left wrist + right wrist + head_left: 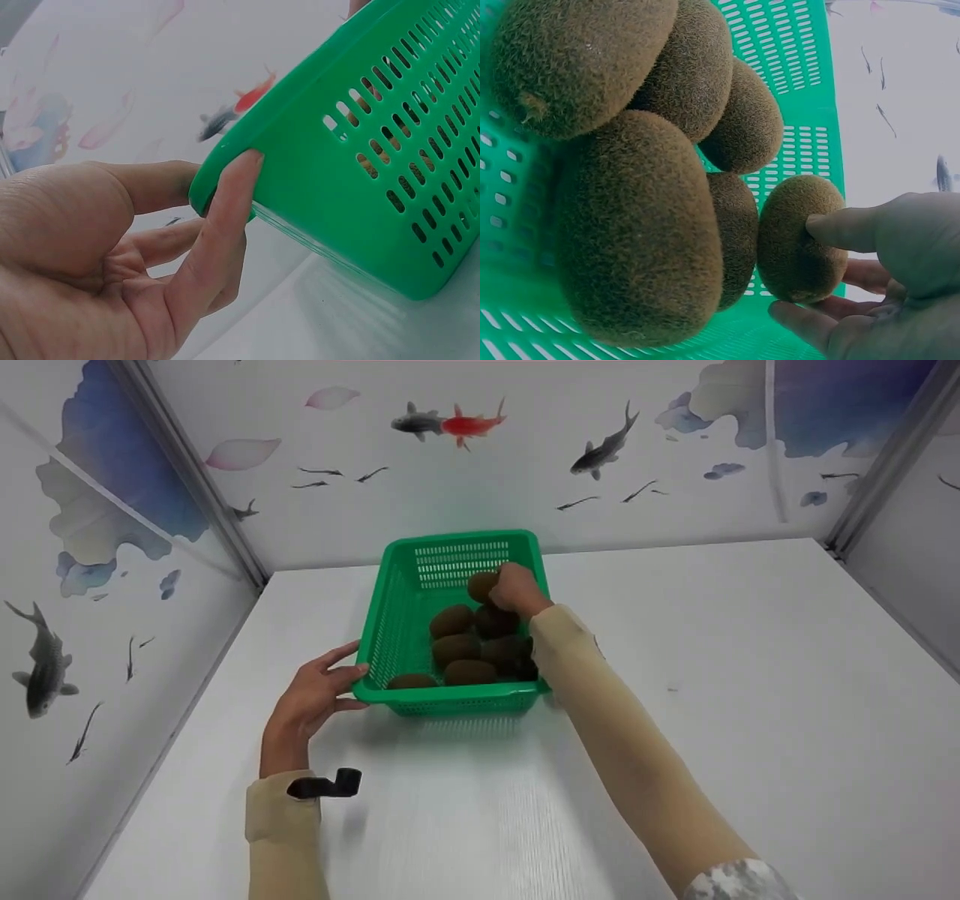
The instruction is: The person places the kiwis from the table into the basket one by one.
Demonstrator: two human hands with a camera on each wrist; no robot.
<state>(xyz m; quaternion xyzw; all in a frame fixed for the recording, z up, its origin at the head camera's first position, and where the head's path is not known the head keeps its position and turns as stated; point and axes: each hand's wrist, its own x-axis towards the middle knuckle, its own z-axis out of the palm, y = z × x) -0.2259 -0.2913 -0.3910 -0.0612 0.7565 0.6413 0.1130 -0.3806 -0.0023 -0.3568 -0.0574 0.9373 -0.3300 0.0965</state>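
Observation:
A green plastic basket [450,694] with slotted walls stands on the white table, several brown fuzzy kiwis [455,649] inside it. My left hand [319,690] grips the basket's near left corner; in the left wrist view the thumb and fingers [236,195] pinch its rim from both sides. Reaching into the basket's far right part, my right hand [517,586] holds one kiwi [799,238] between thumb and fingers. Other kiwis [641,232] lie close beside it in the right wrist view. My right forearm covers part of the basket's right rim in the head view.
The white table [720,697] reaches out on both sides of the basket. White panels with painted fish [600,450] rise behind and at the sides, joined by grey metal posts [202,472]. A black strap mount [326,785] sticks out from my left wrist.

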